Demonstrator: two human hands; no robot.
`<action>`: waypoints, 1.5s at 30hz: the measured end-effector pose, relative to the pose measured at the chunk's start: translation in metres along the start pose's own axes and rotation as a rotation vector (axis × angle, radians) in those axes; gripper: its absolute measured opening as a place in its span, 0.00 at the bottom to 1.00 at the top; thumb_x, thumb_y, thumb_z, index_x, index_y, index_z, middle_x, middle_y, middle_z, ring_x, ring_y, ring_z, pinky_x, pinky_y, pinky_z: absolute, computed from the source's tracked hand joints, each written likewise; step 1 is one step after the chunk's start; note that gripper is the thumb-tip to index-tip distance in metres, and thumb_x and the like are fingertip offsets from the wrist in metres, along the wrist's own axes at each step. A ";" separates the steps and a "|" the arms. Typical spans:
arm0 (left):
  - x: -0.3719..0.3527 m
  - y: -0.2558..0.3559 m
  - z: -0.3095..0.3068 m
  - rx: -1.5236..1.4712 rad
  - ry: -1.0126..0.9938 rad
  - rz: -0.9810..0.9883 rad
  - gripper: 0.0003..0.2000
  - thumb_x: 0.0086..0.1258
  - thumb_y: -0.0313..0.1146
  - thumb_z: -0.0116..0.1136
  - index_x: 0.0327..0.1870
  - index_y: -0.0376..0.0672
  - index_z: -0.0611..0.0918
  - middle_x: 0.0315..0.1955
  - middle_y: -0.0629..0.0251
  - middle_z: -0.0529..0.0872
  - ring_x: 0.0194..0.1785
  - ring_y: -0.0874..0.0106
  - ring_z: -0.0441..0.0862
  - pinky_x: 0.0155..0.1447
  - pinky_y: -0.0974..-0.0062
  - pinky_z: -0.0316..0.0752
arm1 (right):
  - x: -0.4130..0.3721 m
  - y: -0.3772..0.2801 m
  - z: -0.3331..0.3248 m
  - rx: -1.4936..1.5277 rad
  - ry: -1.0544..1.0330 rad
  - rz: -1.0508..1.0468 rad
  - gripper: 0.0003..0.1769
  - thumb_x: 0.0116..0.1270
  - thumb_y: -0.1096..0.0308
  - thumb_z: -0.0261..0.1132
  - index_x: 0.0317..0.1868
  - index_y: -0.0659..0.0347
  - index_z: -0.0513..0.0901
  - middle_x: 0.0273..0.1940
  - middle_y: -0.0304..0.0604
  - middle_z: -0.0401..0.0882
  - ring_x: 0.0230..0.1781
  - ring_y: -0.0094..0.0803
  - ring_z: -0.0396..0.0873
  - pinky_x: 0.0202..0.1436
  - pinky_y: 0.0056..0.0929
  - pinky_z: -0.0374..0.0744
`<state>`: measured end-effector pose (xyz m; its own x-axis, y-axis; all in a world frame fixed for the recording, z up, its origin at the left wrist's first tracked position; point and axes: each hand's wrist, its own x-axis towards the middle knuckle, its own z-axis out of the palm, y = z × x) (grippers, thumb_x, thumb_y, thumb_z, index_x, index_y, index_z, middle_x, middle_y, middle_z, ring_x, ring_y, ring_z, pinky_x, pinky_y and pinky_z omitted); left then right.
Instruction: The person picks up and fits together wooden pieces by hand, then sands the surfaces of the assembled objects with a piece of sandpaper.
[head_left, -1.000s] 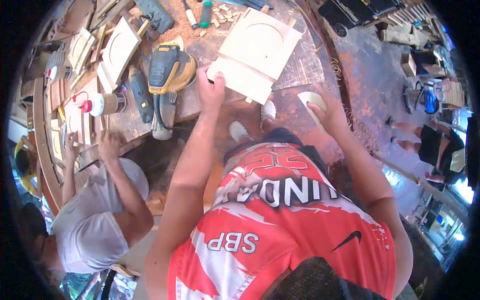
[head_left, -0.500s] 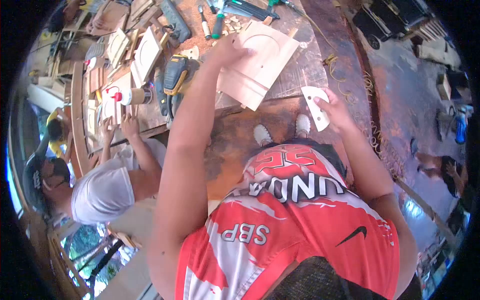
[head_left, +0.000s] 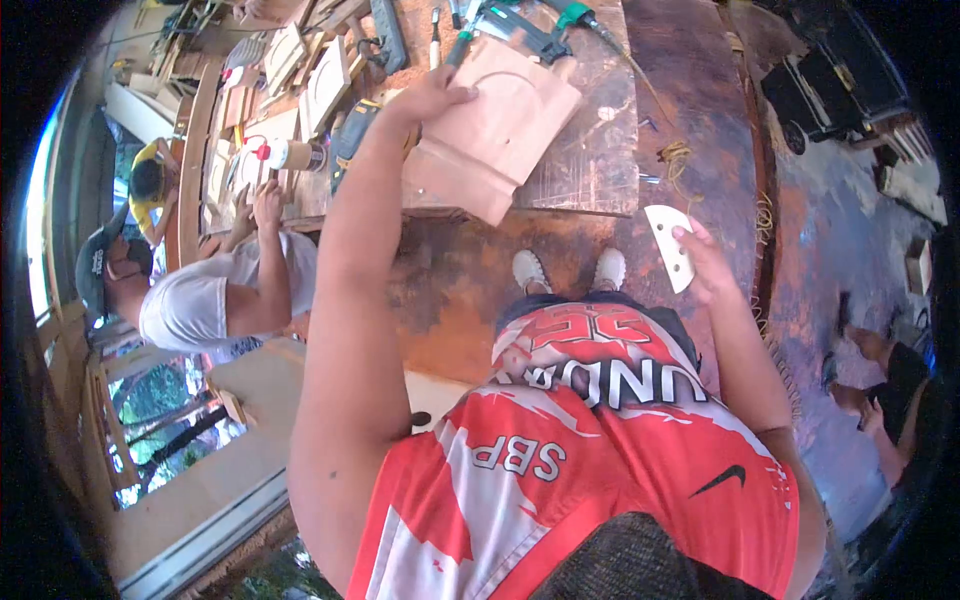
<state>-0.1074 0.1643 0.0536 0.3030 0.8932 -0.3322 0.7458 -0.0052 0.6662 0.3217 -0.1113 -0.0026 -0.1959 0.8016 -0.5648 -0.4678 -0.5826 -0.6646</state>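
My left hand (head_left: 432, 97) grips the upper left edge of a pale wooden panel (head_left: 515, 125), its thumb lying on the face. A curved outline marks the panel's upper part, and a groove runs across its lower part. The panel slants over the front of the workbench (head_left: 590, 185). Off to the right, beyond the bench edge, my right hand (head_left: 708, 265) pinches a white half-moon piece with holes, which looks like a folded sanding disc (head_left: 664, 240). A yellow and black power sander (head_left: 350, 140) sits left of the panel, partly behind my left forearm.
A glue bottle (head_left: 290, 155) with a red cap and several wooden frames (head_left: 325, 88) are on the bench's left. A green and black air tool (head_left: 520, 30) lies at the back. A co-worker in a white shirt (head_left: 190, 300) works at left. Coiled hose (head_left: 676, 155) lies at right.
The view has shifted. The panel now sits farther left and lower in the bench area, still in my left hand. My right hand has moved right and down with the folded sanding disc.
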 end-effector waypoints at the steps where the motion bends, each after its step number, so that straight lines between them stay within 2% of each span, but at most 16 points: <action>1: -0.056 0.084 -0.012 0.126 -0.002 -0.103 0.25 0.69 0.41 0.65 0.61 0.34 0.75 0.48 0.56 0.85 0.52 0.70 0.83 0.54 0.70 0.78 | -0.002 -0.006 -0.001 0.043 0.000 0.007 0.20 0.70 0.71 0.62 0.62 0.61 0.74 0.43 0.46 0.85 0.36 0.32 0.86 0.38 0.30 0.86; 2: -0.070 0.074 -0.010 0.125 0.010 -0.114 0.25 0.69 0.41 0.65 0.61 0.34 0.75 0.48 0.56 0.85 0.52 0.70 0.83 0.54 0.70 0.78 | -0.001 -0.012 -0.004 0.086 -0.001 0.010 0.21 0.70 0.71 0.62 0.63 0.61 0.73 0.43 0.47 0.85 0.37 0.33 0.86 0.39 0.31 0.87; 4: -0.092 0.039 -0.006 -0.490 0.131 0.008 0.23 0.72 0.33 0.60 0.64 0.33 0.71 0.52 0.56 0.83 0.54 0.69 0.82 0.58 0.70 0.79 | 0.004 -0.016 -0.013 0.071 -0.062 0.028 0.22 0.70 0.72 0.60 0.64 0.62 0.72 0.46 0.47 0.84 0.40 0.33 0.86 0.40 0.31 0.87; 6: -0.134 0.045 0.016 -0.713 0.282 -0.050 0.22 0.73 0.28 0.55 0.67 0.35 0.68 0.56 0.56 0.81 0.56 0.66 0.82 0.62 0.66 0.79 | 0.008 -0.020 -0.013 0.077 -0.048 0.002 0.25 0.70 0.71 0.60 0.67 0.61 0.70 0.49 0.47 0.83 0.41 0.32 0.85 0.40 0.31 0.87; 12: -0.180 0.061 0.156 -1.467 0.775 -0.198 0.18 0.76 0.28 0.52 0.65 0.37 0.69 0.56 0.60 0.79 0.61 0.65 0.77 0.68 0.59 0.75 | 0.042 -0.042 0.001 -0.029 -0.181 -0.073 0.31 0.70 0.72 0.60 0.73 0.58 0.67 0.52 0.44 0.82 0.41 0.30 0.83 0.43 0.30 0.86; 15: -0.170 0.056 0.203 -1.729 0.843 -0.182 0.23 0.77 0.25 0.50 0.71 0.43 0.64 0.63 0.59 0.74 0.65 0.63 0.74 0.71 0.55 0.72 | 0.054 -0.057 0.015 -0.081 -0.143 -0.116 0.29 0.70 0.73 0.59 0.72 0.58 0.68 0.54 0.44 0.82 0.40 0.30 0.84 0.44 0.29 0.86; 23: -0.149 0.061 0.227 -1.785 0.967 -0.240 0.22 0.76 0.26 0.53 0.69 0.43 0.65 0.61 0.58 0.75 0.64 0.63 0.75 0.72 0.54 0.70 | 0.060 -0.048 0.036 -0.043 -0.138 -0.098 0.28 0.70 0.76 0.57 0.71 0.58 0.69 0.56 0.43 0.81 0.47 0.28 0.83 0.50 0.30 0.84; 26: -0.159 0.061 0.214 -1.734 0.904 -0.298 0.18 0.78 0.31 0.52 0.66 0.39 0.68 0.59 0.54 0.77 0.62 0.63 0.77 0.68 0.56 0.73 | 0.059 -0.037 0.056 -0.103 -0.139 -0.142 0.27 0.70 0.77 0.56 0.70 0.57 0.72 0.57 0.43 0.81 0.52 0.25 0.80 0.58 0.23 0.78; 28: -0.180 0.048 0.198 -1.656 0.381 -0.544 0.13 0.80 0.37 0.49 0.54 0.37 0.72 0.57 0.51 0.79 0.60 0.63 0.79 0.65 0.60 0.76 | 0.057 -0.037 0.084 -0.360 -0.076 -0.280 0.25 0.71 0.78 0.54 0.68 0.60 0.74 0.58 0.44 0.81 0.56 0.26 0.78 0.60 0.24 0.76; 30: -0.200 0.038 0.177 -1.504 0.244 -0.642 0.13 0.81 0.40 0.47 0.51 0.39 0.74 0.48 0.49 0.84 0.52 0.63 0.84 0.55 0.66 0.81 | 0.058 -0.037 0.109 -0.492 -0.041 -0.373 0.24 0.71 0.78 0.53 0.66 0.62 0.75 0.59 0.44 0.80 0.58 0.26 0.77 0.61 0.24 0.74; 32: -0.213 0.039 0.140 -0.836 -0.041 -0.561 0.11 0.78 0.40 0.53 0.47 0.40 0.76 0.40 0.55 0.87 0.44 0.63 0.86 0.48 0.69 0.82 | 0.062 -0.035 0.133 -0.693 -0.139 -0.717 0.24 0.70 0.79 0.51 0.67 0.64 0.73 0.61 0.49 0.78 0.63 0.34 0.76 0.66 0.30 0.72; 34: -0.204 0.043 0.115 -0.269 0.175 -0.227 0.13 0.73 0.40 0.61 0.45 0.39 0.78 0.33 0.57 0.88 0.39 0.65 0.87 0.42 0.70 0.82 | 0.078 -0.026 0.154 -0.788 -0.130 -0.830 0.25 0.68 0.80 0.51 0.66 0.64 0.73 0.62 0.52 0.77 0.64 0.39 0.74 0.68 0.32 0.70; 37: -0.160 0.054 0.090 0.455 0.456 0.346 0.38 0.61 0.51 0.70 0.67 0.37 0.69 0.64 0.43 0.73 0.68 0.52 0.71 0.71 0.54 0.65 | 0.114 -0.011 0.181 -0.933 -0.134 -0.960 0.27 0.66 0.81 0.52 0.67 0.66 0.72 0.64 0.57 0.73 0.67 0.47 0.71 0.71 0.36 0.68; 38: -0.147 0.051 0.091 0.455 0.457 0.348 0.38 0.61 0.51 0.70 0.67 0.37 0.69 0.64 0.43 0.73 0.68 0.52 0.71 0.71 0.54 0.65 | 0.124 -0.006 0.187 -0.973 -0.135 -0.977 0.28 0.65 0.81 0.52 0.67 0.67 0.71 0.65 0.60 0.71 0.68 0.51 0.70 0.72 0.38 0.67; 41: -0.110 0.024 0.105 0.631 0.265 0.136 0.62 0.49 0.69 0.66 0.78 0.37 0.50 0.78 0.44 0.46 0.81 0.48 0.39 0.79 0.43 0.35 | 0.138 0.003 0.193 -1.081 -0.127 -0.928 0.29 0.64 0.81 0.52 0.68 0.68 0.69 0.66 0.61 0.70 0.69 0.52 0.68 0.73 0.38 0.68; 45: -0.107 0.023 0.106 0.628 0.263 0.095 0.62 0.48 0.69 0.66 0.77 0.35 0.51 0.78 0.44 0.48 0.81 0.49 0.40 0.79 0.44 0.36 | 0.128 0.008 0.203 -1.113 -0.138 -0.850 0.30 0.63 0.82 0.50 0.68 0.72 0.66 0.69 0.62 0.65 0.71 0.53 0.64 0.74 0.40 0.65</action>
<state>-0.0594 0.0213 0.0334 0.2889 0.9551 -0.0660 0.9498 -0.2773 0.1451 0.1179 0.0139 0.0189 -0.3145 0.9262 0.2079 0.4206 0.3323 -0.8442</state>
